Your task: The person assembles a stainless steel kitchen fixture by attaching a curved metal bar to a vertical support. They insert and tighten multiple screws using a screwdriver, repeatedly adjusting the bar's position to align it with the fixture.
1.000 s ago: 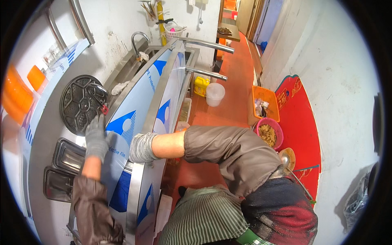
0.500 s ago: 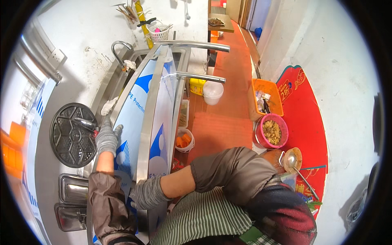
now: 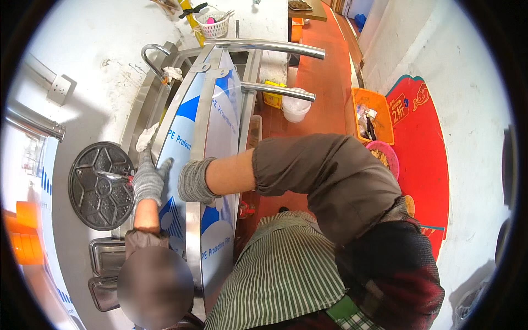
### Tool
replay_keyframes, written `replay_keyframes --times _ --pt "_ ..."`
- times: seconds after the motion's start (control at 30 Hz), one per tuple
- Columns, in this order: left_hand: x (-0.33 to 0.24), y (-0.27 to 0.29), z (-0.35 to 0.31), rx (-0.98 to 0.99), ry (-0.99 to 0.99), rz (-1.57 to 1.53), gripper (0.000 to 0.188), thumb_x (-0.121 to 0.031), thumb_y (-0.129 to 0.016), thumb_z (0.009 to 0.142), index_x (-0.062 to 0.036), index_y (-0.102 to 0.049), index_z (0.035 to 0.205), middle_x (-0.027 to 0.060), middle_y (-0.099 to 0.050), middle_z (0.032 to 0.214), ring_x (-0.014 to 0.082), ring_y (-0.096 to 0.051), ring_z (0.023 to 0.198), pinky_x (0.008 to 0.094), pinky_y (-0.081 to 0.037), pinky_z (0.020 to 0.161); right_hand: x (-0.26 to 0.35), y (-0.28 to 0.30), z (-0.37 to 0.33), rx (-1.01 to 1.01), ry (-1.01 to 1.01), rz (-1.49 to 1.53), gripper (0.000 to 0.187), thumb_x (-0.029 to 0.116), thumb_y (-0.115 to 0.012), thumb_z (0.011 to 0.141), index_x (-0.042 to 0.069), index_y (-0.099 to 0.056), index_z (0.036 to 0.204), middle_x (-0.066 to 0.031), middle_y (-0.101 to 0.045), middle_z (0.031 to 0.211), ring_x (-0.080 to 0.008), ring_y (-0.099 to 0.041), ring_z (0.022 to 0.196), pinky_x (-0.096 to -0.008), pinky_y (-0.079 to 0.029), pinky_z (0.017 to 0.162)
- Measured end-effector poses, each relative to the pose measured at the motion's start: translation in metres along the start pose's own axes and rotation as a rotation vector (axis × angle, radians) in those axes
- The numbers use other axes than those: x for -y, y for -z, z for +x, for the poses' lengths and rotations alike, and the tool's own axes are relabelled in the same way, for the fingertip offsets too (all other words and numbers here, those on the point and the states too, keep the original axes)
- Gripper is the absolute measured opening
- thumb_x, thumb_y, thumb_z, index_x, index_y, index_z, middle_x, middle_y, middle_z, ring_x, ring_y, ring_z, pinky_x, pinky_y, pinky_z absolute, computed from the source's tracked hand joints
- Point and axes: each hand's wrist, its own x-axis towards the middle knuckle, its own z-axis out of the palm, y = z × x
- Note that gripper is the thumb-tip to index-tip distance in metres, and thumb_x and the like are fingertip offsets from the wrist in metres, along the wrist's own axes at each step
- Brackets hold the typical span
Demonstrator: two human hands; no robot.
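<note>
A long stainless steel piece with tubular legs, like a table on its side, stretches away in front of me. Blue and white protective film covers its panels. My left hand, in a grey knit glove, holds the left edge, thumb spread over the film. Across the body, my right arm reaches to the middle steel strip. There my right hand, gloved alike, presses against the strip; its fingers are hidden. Beside my left hand is a round dark plate with a honeycomb pattern and a metal handle. A blurred patch hides part of my left forearm.
A sink with a curved faucet lies beyond, against the white wall. Two steel trays sit at the lower left. Right of the steel piece are a white bucket, an orange bin and a pink basin with food.
My right hand has moved forward along the middle steel strip, closer to my left hand. The left hand keeps its hold on the edge. My view has shifted slightly.
</note>
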Motion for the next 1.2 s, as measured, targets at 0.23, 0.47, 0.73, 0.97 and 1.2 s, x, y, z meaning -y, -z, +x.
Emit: replay_keyframes --times 0.23,0.47,0.73,0.97,1.2 --pt "-0.011 0.01 0.012 0.087 0.252 -0.003 0.076 -0.053 -0.067 0.075 -0.0081 -0.044 0.131 0.025 -0.063 0.107 0.0403 -0.061 0.1 0.0434 -0.046 0.089 0.006 0.002 -0.022 -0.004 0.006 -0.102 0.022 0.022 -0.076 0.066 0.01 -0.074 0.085 -0.0081 -0.071 0.083 -0.0275 -0.068 0.076 -0.0407 -0.054 0.065" --pt "0.007 0.007 0.019 0.028 0.224 0.041 0.076 -0.058 -0.065 0.075 -0.0116 -0.044 0.132 0.0262 -0.064 0.103 0.0404 -0.061 0.099 0.0444 -0.045 0.089 0.012 0.004 -0.027 0.013 -0.005 -0.11 0.018 0.012 -0.073 0.068 0.009 -0.073 0.085 -0.0079 -0.07 0.083 -0.0266 -0.068 0.075 -0.0382 -0.054 0.062" --pt "0.022 0.007 0.025 0.101 0.255 0.03 0.086 -0.063 -0.06 0.075 -0.0056 -0.04 0.136 0.0249 -0.057 0.12 0.0381 -0.055 0.112 0.0423 -0.043 0.095 0.017 0.004 -0.024 -0.001 0.007 -0.114 0.015 0.009 -0.07 0.07 0.005 -0.071 0.085 -0.0097 -0.069 0.08 -0.0259 -0.066 0.07 -0.0372 -0.052 0.058" --pt "0.032 0.002 0.031 0.041 0.275 0.046 0.082 -0.059 -0.064 0.074 -0.0052 -0.043 0.133 0.024 -0.059 0.116 0.0386 -0.058 0.107 0.0439 -0.045 0.091 0.018 -0.017 -0.035 0.029 -0.027 -0.065 0.026 0.019 -0.073 0.072 0.011 -0.072 0.097 -0.0077 -0.069 0.101 -0.0254 -0.066 0.089 -0.0386 -0.053 0.075" --pt "0.033 -0.001 0.031 -0.017 0.276 0.082 0.077 -0.059 -0.065 0.074 -0.0045 -0.048 0.127 0.0235 -0.061 0.112 0.0393 -0.059 0.104 0.0439 -0.046 0.09 0.021 -0.021 -0.058 -0.032 -0.049 0.057 0.015 0.011 -0.066 0.075 0.011 -0.071 0.089 -0.0089 -0.068 0.083 -0.0277 -0.066 0.075 -0.0399 -0.052 0.063"
